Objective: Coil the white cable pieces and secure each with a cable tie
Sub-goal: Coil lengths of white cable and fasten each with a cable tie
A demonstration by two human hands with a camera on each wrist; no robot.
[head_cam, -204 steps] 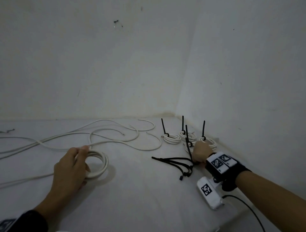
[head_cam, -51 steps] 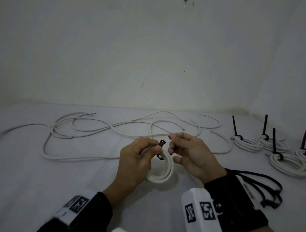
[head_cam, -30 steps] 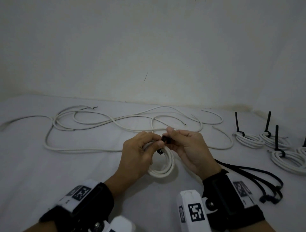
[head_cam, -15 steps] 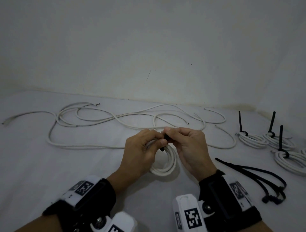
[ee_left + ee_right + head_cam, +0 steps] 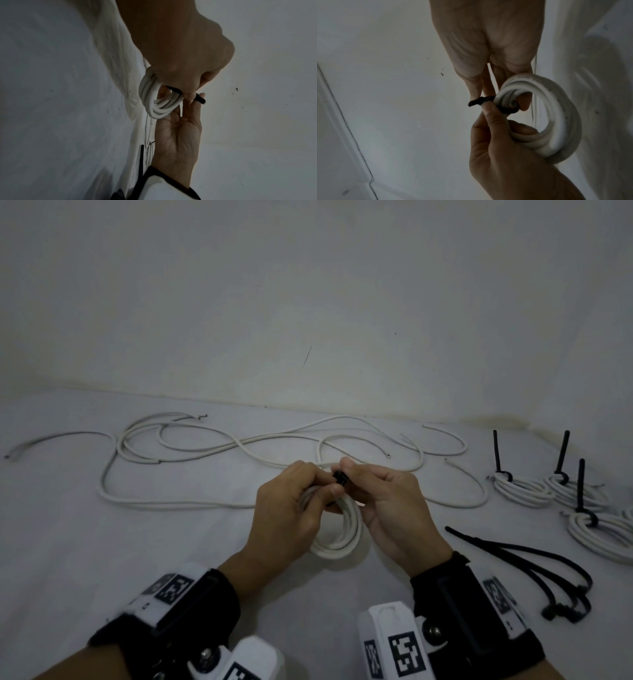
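A white cable coil [image 5: 339, 539] hangs from my left hand [image 5: 327, 486] over the white surface, with the fingers curled through the ring. A black cable tie [image 5: 340, 477] wraps the top of the coil. My right hand [image 5: 347, 474] pinches the tie's head end between thumb and finger, right against the left thumb. In the left wrist view the tie [image 5: 199, 99] sticks out past the coil [image 5: 154, 100]. In the right wrist view the tie [image 5: 481, 102] loops round the coil [image 5: 556, 121], with the left thumb pressing on it.
Loose white cables [image 5: 239, 446] sprawl across the surface behind my hands. Several tied coils [image 5: 524, 491] with upright black tie tails sit at the far right. A bundle of spare black cable ties [image 5: 548, 573] lies to the right of my right wrist. Walls close the back and right.
My right hand came from the spare ties to the coil, which the left hand lifted. Over the last second both hands closed together on the tie at the coil's top.
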